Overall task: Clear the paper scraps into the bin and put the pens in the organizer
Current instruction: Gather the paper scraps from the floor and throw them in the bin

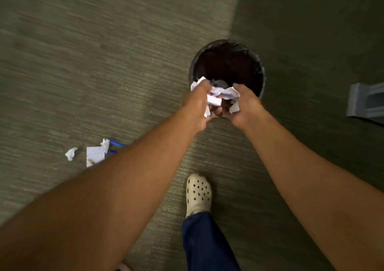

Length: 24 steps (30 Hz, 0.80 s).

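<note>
Both my hands hold a bunch of crumpled white paper scraps (pixel 223 95) over the near rim of a round black bin (pixel 226 48) that stands on the carpet. My left hand (pixel 197 104) grips the scraps from the left and my right hand (pixel 246 104) from the right. More paper scraps (pixel 94 153) lie on the carpet at the left, one small piece (pixel 71 153) apart from the rest. Two blue pens (pixel 116 145) lie beside them, partly hidden behind my left forearm. No organizer is in view.
Grey-green carpet (pixel 104 52) covers the floor. A pale blue-grey furniture base (pixel 365 100) juts in at the right edge. My foot in a cream clog (pixel 198 194) and a dark blue trouser leg stand below the bin.
</note>
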Available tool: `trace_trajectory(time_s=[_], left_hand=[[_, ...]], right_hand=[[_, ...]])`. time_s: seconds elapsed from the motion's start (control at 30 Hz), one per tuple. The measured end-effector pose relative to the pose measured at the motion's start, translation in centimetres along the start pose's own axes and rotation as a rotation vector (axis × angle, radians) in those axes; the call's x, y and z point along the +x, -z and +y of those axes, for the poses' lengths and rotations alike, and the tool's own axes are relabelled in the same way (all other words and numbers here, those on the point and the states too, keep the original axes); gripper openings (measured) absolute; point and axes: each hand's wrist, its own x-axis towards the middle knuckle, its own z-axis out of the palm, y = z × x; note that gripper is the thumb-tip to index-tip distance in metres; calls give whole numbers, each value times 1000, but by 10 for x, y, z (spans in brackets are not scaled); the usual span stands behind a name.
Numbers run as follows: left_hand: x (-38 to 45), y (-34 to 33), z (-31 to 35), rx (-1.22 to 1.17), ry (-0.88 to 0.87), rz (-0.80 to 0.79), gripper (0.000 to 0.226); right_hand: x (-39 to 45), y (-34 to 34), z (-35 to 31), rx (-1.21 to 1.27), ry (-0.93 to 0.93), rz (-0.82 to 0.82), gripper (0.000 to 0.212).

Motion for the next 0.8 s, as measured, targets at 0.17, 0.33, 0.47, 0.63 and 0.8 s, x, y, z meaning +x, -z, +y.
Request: trace_trajectory(time_s=[0.17, 0.33, 0.47, 0.63, 0.8], left_hand=[[22, -46, 24, -152, 177, -139, 79], [19, -41, 21, -156, 195, -41, 104], [2, -13, 7, -72, 83, -8, 104], [-18, 62, -14, 123, -93, 32, 68], [-25, 191, -79, 304, -111, 311, 22]], right_hand=[[18, 21, -38, 264, -106, -211, 100], [28, 43, -36, 314, -52, -69, 101], [21, 57, -15, 366, -28, -169, 101], [-1, 58, 29, 105, -62, -305, 107], [-6, 24, 121, -356, -171, -382, 91]])
